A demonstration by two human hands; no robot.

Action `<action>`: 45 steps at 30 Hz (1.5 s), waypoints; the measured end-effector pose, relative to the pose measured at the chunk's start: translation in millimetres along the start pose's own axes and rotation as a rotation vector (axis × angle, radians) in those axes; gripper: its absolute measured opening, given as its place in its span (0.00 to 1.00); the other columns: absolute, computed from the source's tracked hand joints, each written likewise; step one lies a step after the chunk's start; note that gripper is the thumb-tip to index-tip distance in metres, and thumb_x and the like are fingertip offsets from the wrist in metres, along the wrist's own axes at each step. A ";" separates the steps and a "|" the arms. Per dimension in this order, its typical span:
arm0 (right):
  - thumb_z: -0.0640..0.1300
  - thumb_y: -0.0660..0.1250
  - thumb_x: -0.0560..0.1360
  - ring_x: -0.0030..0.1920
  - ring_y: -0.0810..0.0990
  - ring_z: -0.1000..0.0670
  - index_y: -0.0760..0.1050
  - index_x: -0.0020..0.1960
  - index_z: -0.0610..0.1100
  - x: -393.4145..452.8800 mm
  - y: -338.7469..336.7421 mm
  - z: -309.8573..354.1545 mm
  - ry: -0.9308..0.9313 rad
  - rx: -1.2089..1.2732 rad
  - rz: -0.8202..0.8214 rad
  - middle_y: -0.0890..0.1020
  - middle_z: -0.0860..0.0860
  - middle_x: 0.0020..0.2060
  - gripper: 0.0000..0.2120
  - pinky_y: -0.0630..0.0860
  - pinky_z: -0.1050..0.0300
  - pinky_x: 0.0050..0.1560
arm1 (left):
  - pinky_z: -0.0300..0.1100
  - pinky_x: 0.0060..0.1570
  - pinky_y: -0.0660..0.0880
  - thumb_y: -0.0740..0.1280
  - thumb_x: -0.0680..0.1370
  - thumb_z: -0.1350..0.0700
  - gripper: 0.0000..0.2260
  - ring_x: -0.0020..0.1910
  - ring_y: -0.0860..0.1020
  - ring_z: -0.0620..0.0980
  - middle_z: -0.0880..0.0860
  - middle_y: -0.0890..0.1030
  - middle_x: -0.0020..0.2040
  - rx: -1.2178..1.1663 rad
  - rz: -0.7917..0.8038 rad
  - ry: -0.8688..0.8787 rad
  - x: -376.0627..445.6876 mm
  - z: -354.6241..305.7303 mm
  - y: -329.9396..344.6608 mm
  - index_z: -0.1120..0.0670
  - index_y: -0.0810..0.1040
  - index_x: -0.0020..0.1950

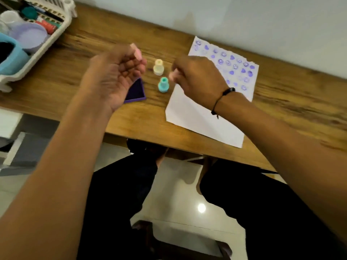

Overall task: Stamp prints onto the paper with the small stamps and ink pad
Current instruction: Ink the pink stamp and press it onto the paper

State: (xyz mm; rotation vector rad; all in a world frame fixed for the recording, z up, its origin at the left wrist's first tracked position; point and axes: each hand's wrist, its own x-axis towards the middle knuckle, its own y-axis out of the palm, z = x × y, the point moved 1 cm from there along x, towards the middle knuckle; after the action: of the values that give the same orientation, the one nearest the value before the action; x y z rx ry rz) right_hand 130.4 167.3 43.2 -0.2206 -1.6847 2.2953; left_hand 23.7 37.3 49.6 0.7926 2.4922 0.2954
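A white paper (199, 117) lies on the wooden table (105, 40), its far half covered with several purple prints. My left hand (114, 72) hovers above the purple ink pad (137, 91), palm turned up, with a small pink stamp (136, 51) pinched at its fingertips. My right hand (197, 77) is raised over the paper's left edge; something small and pale pink (171, 75) shows at its fingertips, too blurred to name. A cream stamp (158, 67) and a teal stamp (163, 84) stand upright on the table between my hands.
A white plastic basket (62, 27) with cups, a lilac lid and small items sits at the table's far left. A pale wall runs along the table's far edge. My legs in dark trousers are below the table's near edge.
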 end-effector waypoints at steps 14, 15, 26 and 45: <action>0.37 0.58 0.75 0.43 0.79 0.41 0.78 0.48 0.35 -98.3 -4.0 -116.8 0.365 -0.008 -0.129 0.84 0.39 0.44 0.10 0.74 0.50 0.41 | 0.36 0.38 0.77 0.65 0.73 0.63 0.05 0.35 0.77 0.49 0.57 0.80 0.36 0.267 0.279 -0.157 -11.8 76.4 138.6 0.60 0.78 0.37; 0.37 0.58 0.75 0.43 0.79 0.41 0.78 0.48 0.35 -98.8 0.0 -117.2 0.357 -0.002 -0.128 0.83 0.39 0.44 0.10 0.74 0.50 0.41 | 0.35 0.38 0.77 0.65 0.73 0.62 0.05 0.35 0.77 0.49 0.57 0.80 0.37 0.274 0.274 -0.161 -11.0 77.3 139.3 0.60 0.78 0.37; 0.37 0.57 0.77 0.46 0.77 0.39 0.75 0.50 0.34 -91.3 13.1 -111.6 0.291 -0.069 -0.060 0.81 0.37 0.46 0.10 0.73 0.47 0.43 | 0.36 0.39 0.78 0.66 0.72 0.63 0.03 0.36 0.79 0.50 0.56 0.81 0.36 0.262 0.232 -0.166 -3.8 79.0 137.3 0.60 0.78 0.38; 0.36 0.58 0.75 0.48 0.77 0.36 0.73 0.52 0.35 -87.7 21.6 -111.2 0.271 -0.134 0.060 0.81 0.37 0.48 0.09 0.69 0.52 0.39 | 0.35 0.35 0.77 0.65 0.72 0.64 0.06 0.32 0.79 0.49 0.56 0.80 0.33 0.160 0.227 -0.192 -6.3 78.9 139.9 0.60 0.77 0.35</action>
State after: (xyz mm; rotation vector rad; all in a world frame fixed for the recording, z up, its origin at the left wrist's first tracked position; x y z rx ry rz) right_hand 242.6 234.4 -15.3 -0.5901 -1.7101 2.0815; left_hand 136.6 150.6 33.6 1.1179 2.2691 0.0925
